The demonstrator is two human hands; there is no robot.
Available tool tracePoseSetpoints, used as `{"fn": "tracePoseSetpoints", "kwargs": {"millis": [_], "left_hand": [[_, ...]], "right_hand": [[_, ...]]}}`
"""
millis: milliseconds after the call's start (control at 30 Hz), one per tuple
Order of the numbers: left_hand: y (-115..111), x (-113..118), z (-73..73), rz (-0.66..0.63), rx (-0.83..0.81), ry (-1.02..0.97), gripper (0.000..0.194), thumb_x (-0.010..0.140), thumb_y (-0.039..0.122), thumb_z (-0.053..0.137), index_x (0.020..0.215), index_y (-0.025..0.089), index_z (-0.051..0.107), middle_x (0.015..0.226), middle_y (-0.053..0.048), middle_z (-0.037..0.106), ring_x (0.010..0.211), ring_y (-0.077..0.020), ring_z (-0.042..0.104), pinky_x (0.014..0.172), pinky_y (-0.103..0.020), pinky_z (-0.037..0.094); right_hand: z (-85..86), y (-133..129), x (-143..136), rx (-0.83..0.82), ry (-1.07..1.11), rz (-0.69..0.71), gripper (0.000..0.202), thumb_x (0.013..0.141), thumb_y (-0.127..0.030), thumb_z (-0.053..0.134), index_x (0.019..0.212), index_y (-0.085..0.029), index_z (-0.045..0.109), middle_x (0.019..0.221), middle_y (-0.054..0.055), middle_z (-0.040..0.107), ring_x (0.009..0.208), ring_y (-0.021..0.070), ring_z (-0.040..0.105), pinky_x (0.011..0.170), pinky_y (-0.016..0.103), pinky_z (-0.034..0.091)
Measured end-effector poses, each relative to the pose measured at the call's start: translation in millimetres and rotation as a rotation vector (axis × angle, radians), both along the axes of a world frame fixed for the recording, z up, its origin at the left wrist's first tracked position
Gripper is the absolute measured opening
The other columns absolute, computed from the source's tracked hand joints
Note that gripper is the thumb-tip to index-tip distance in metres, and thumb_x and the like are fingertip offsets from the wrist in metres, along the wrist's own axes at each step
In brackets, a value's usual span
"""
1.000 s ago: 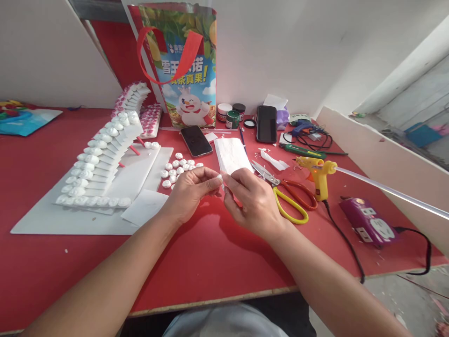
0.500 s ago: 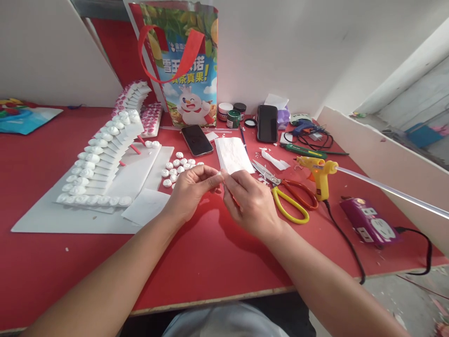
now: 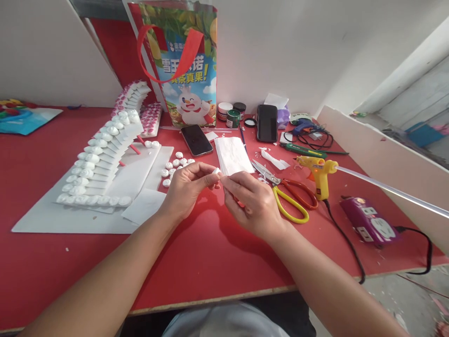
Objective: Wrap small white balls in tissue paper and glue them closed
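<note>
Between the thumb and fingertips of my left hand [image 3: 191, 187] is a small white paper roll [image 3: 216, 171], mostly covered by the fingers. My right hand [image 3: 250, 199] meets it from the other side, its thumb and forefinger closed on the roll's edge. Just behind my left hand lie several loose white paper rosettes [image 3: 179, 155], some hidden by the fingers. A stack of white paper sheets [image 3: 234, 155] rests beyond my fingertips. To the right of my right hand are scissors [image 3: 280, 181] with one red and one yellow handle, blades apart.
A curved white model [image 3: 114, 159] edged with rosettes stands on a white board [image 3: 42, 220] at left. On the right are a yellow glue gun [image 3: 318, 175], a green soldering-iron-like tool [image 3: 305, 150] and a purple box [image 3: 368, 220]. Two phones [image 3: 197, 140], paint jars [image 3: 233, 118] and a gift bag [image 3: 189, 70] stand behind.
Both hands have shifted slightly, my left a little to the left. More of the white paper roll now shows at my left fingertips. Things on the table have stayed put.
</note>
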State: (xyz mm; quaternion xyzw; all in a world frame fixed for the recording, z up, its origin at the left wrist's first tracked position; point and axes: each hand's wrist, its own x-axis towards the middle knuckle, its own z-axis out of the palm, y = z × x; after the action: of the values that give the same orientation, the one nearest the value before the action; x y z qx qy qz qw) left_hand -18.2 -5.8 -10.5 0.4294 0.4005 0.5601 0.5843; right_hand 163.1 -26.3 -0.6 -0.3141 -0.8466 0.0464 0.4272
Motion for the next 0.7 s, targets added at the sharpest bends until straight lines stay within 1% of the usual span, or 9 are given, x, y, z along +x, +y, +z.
{"fn": "tracePoseSetpoints", "kwargs": {"millis": [167,300,400,500,567,700], "left_hand": [[0.9,-0.2,-2.7,-0.024,0.006,-0.06,0.023,0.065,0.03,0.095,0.077,0.019,0.079,0.07,0.0,0.072,0.063,-0.0093,0.061,0.065,-0.022,0.052],[0.7,0.3,-3.1,-0.022,-0.012,-0.096,0.025,0.063,0.028,0.096,0.082,0.021,0.081,0.076,0.0,0.075,0.067,-0.0102,0.064,0.069,-0.024,0.054],[-1.0,0.8,-1.1,-0.023,-0.025,-0.118,0.025,0.067,0.031,0.094,0.087,0.021,0.082,0.081,-0.002,0.076,0.071,-0.0112,0.066,0.074,-0.025,0.056],[-2.7,1.0,1.5,-0.044,-0.033,-0.135,0.026,0.074,0.037,0.09,0.09,0.019,0.083,0.082,-0.003,0.075,0.072,-0.0104,0.064,0.076,-0.024,0.056],[-3.1,1.4,2.8,-0.056,-0.041,-0.137,0.024,0.076,0.038,0.088,0.086,0.017,0.082,0.08,-0.003,0.074,0.072,-0.0098,0.062,0.075,-0.022,0.055],[-2.1,2.6,4.1,-0.053,-0.094,-0.156,0.016,0.075,0.029,0.088,0.079,0.016,0.079,0.077,-0.002,0.072,0.074,-0.0099,0.063,0.074,-0.021,0.054]], "right_hand": [[3.7,0.0,2.2,0.033,-0.002,0.011,0.029,0.096,-0.011,0.054,0.12,-0.012,0.069,0.098,0.012,0.072,0.08,0.017,0.07,0.069,0.028,0.056],[4.2,0.9,2.7,0.034,-0.04,0.002,0.029,0.097,-0.012,0.053,0.121,-0.013,0.069,0.098,0.012,0.072,0.08,0.016,0.069,0.068,0.026,0.056],[2.9,2.2,3.3,0.044,-0.089,-0.029,0.03,0.099,-0.014,0.052,0.124,-0.013,0.068,0.1,0.011,0.072,0.08,0.0158,0.069,0.067,0.026,0.054],[1.8,2.7,4.1,0.043,-0.141,-0.067,0.032,0.1,-0.016,0.05,0.128,-0.016,0.067,0.101,0.01,0.073,0.081,0.0156,0.069,0.066,0.027,0.053],[1.5,2.6,4.3,0.046,-0.174,-0.08,0.032,0.101,-0.016,0.049,0.128,-0.016,0.067,0.102,0.009,0.073,0.081,0.0156,0.069,0.065,0.027,0.052],[1.6,2.7,3.4,0.08,-0.251,-0.096,0.029,0.101,-0.015,0.049,0.124,-0.015,0.068,0.102,0.009,0.074,0.079,0.0158,0.068,0.063,0.028,0.051]]}}
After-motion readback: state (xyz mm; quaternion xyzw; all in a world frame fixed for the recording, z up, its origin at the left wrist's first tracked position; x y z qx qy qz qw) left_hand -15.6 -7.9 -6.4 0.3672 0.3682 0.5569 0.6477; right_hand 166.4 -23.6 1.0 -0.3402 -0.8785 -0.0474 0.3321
